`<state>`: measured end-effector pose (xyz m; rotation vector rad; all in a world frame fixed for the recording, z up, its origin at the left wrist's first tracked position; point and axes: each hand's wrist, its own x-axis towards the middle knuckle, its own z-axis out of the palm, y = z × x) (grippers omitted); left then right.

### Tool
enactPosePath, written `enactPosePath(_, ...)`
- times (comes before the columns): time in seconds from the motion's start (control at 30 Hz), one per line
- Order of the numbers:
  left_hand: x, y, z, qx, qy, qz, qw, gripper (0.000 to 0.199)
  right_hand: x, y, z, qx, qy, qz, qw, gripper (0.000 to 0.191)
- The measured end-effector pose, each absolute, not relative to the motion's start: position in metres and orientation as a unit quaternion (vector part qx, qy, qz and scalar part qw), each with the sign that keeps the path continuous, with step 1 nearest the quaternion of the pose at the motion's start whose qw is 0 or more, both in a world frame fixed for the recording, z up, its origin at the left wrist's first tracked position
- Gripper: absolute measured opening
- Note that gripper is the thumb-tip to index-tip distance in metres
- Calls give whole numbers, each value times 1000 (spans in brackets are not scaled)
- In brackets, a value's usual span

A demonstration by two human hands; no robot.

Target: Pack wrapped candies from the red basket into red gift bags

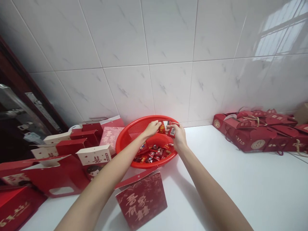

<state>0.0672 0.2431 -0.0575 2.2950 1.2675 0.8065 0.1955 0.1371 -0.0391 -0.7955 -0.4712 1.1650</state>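
Observation:
A red plastic basket (130,128) stands against the tiled wall, with small wrapped candies (156,152) in red and dark wrappers at its bottom. Over the basket's back part, my left hand (152,128) is closed on a red and gold packet (162,128). My right hand (179,136) pinches a small red packet with a pale label (172,132) at the basket's right rim. The two packets are side by side. In front of the basket, between my forearms, is a dark red gift box (143,200) with pink lettering and a raised flap.
Several red and cream gift boxes (64,175) crowd the left side, some with open tops. A pink box (109,136) stands beside the basket. Closed red boxes with cord handles (255,138) are grouped at the right by the wall. A dark door frame (29,77) is at far left.

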Motion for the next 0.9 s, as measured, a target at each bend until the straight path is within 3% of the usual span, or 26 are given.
enactPosePath(0.23, 63, 237, -45, 772, 401, 384, 308, 44, 194, 140, -44, -413, -219, 459, 756, 28)
enactPosePath(0.4, 70, 224, -38, 747, 305, 415, 420, 54, 196, 146, -54, -387, -306, 486, 722, 41)
enactPosePath(0.57, 71, 219, -35, 727, 318, 429, 432, 57, 198, 148, -57, -376, -328, 486, 717, 40)
enactPosePath(0.7, 67, 218, -33, 748, 329, 353, 456, 58, 197, 149, -57, -377, -304, 470, 738, 40)
enactPosePath(0.9, 66, 222, -35, 784, 358, 346, 370, 56, 196, 147, -53, -408, -287, 457, 736, 34)
